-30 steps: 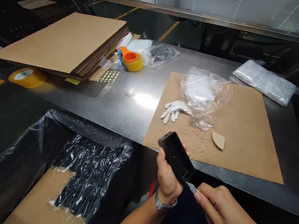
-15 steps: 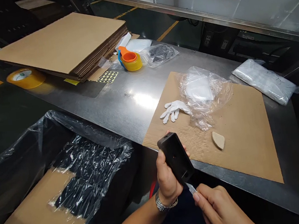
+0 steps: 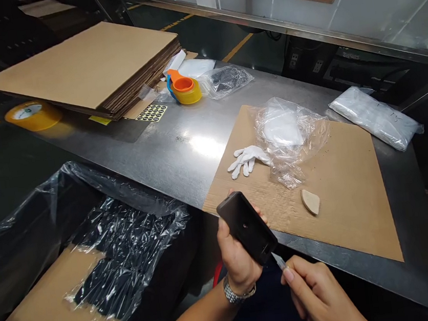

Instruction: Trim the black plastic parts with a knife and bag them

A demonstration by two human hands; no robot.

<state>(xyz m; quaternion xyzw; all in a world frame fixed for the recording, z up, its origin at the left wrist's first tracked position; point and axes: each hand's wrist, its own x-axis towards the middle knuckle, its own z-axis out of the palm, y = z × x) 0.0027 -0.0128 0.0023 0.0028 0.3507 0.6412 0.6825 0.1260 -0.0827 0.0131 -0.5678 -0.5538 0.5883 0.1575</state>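
- Well to the left of the cardboard sheet (image 3: 346,233), a lined bin (image 3: 23,215) holds black pieces (image 3: 120,256) under shiny film, lying over part of a brown board (image 3: 39,319); I judge these pieces done, though too blurred to count.
- Beyond the sheet's far left side you have a cardboard stack (image 3: 83,62) and an orange tape dispenser (image 3: 183,85), both out of your hands.
- Just off the sheet's near left edge, your left hand (image 3: 241,263) wraps around the black part (image 3: 244,224), tilted with its hollow side up; it is not yet set down.
- On the sheet's left side lies a white glove (image 3: 248,159), beside a clear bag (image 3: 283,129).
- Off the sheet's near edge, your right hand (image 3: 311,286) pinches a slim blade (image 3: 279,262), its tip at the black part's lower end; I cannot tell if they touch. This piece seems unfinished, and how much trimming or scraping is left does not show.
- Toward the sheet's near middle rests a beige pad (image 3: 311,202), untouched.
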